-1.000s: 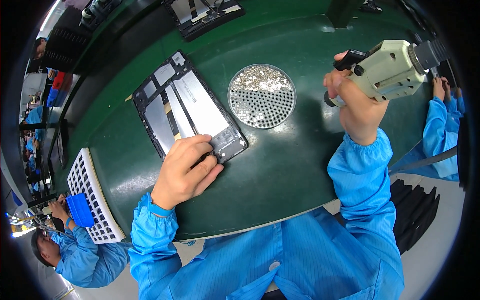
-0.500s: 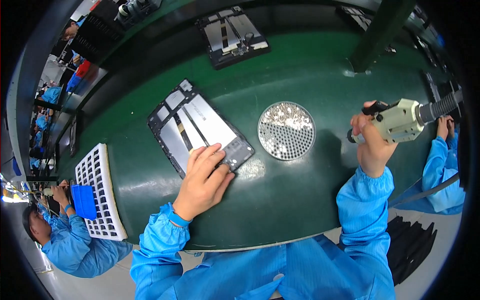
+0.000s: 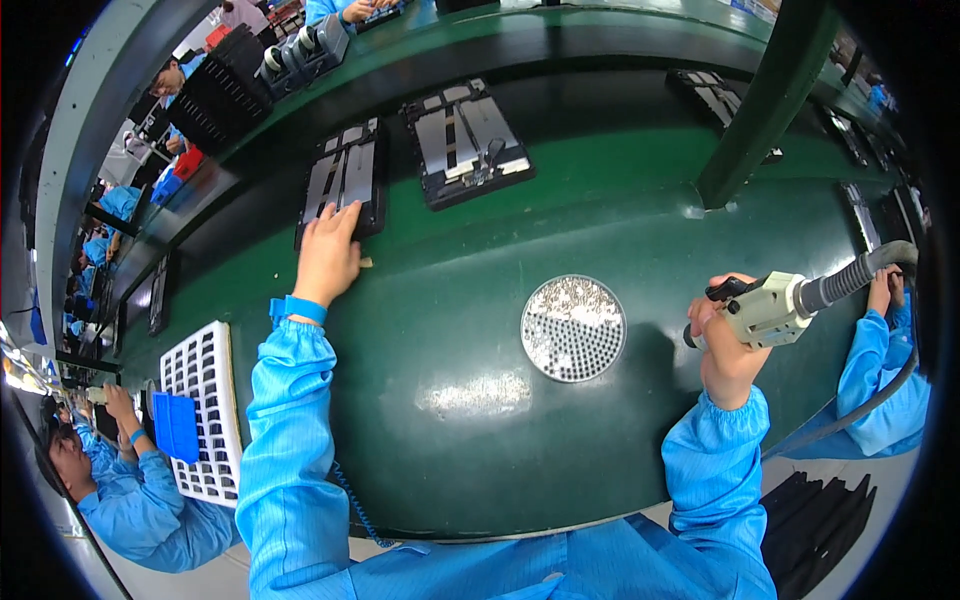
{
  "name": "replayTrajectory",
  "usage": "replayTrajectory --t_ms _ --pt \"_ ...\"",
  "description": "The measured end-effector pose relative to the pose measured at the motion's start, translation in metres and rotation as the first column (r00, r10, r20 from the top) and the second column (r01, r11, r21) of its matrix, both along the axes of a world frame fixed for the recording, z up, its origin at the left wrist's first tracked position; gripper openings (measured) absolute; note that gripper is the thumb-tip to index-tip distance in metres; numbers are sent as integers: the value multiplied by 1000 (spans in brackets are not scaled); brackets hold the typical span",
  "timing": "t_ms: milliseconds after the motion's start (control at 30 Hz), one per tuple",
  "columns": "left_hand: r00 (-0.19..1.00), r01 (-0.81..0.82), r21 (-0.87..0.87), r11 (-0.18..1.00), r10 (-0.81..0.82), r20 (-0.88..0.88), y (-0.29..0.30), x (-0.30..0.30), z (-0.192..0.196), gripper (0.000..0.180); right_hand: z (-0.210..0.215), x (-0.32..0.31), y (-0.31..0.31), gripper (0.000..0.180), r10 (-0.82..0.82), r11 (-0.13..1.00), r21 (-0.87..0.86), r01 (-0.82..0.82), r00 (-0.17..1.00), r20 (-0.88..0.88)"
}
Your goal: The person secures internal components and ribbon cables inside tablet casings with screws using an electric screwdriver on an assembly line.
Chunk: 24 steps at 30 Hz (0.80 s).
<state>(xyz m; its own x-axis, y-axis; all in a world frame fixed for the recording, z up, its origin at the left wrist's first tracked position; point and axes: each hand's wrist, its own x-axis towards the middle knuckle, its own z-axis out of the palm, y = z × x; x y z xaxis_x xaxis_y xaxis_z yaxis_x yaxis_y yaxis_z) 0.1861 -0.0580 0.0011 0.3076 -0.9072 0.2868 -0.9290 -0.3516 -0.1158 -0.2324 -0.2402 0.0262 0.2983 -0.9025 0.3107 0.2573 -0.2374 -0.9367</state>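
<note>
My left hand (image 3: 329,255) is at the far left, fingers stretched over the near end of an opened tablet (image 3: 352,165) with silver battery plates in a black frame. Its thumb hangs beside the tablet's edge. A second opened tablet (image 3: 468,140) lies just to the right, with a loose cable and circuit parts at its near end. On the right, my right hand (image 3: 728,345) is wrapped round a pale green electric screwdriver (image 3: 768,312) with a black lever and ribbed grey cable sleeve. Between my hands sits a round screw plate (image 3: 572,340), part filled with small screws.
A white slotted foam tray (image 3: 215,400) with a blue bin (image 3: 176,427) stands at the left, beside a co-worker (image 3: 150,510). A green post (image 3: 765,105) rises at the back right. Another person's hands (image 3: 885,290) are at the far right. A coiled blue cord (image 3: 358,505) hangs near my left sleeve.
The tablet under my left hand has moved from mid-table to the far left, beside the other tablet, and my left hand went with it. My right hand still holds the screwdriver.
</note>
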Motion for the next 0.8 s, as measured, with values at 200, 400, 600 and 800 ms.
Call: replayTrajectory --t_ms 200,400,600,800 --pt "926 173 -193 966 -226 -303 -72 -27 -6 62 -1 6 -5 32 -53 999 -4 53 998 -42" --pt "924 307 -14 951 -302 -235 -123 -28 10 61 -10 -11 -21 69 55 997 -57 -56 998 -30" --pt "994 6 -69 998 1 109 -129 -27 -15 56 -3 -10 -26 59 86 996 -22 -88 993 -84" --pt "989 -30 -165 986 52 135 -94 -61 5 53 -3 -16 -32 52 88 996 -14 -90 990 -114"
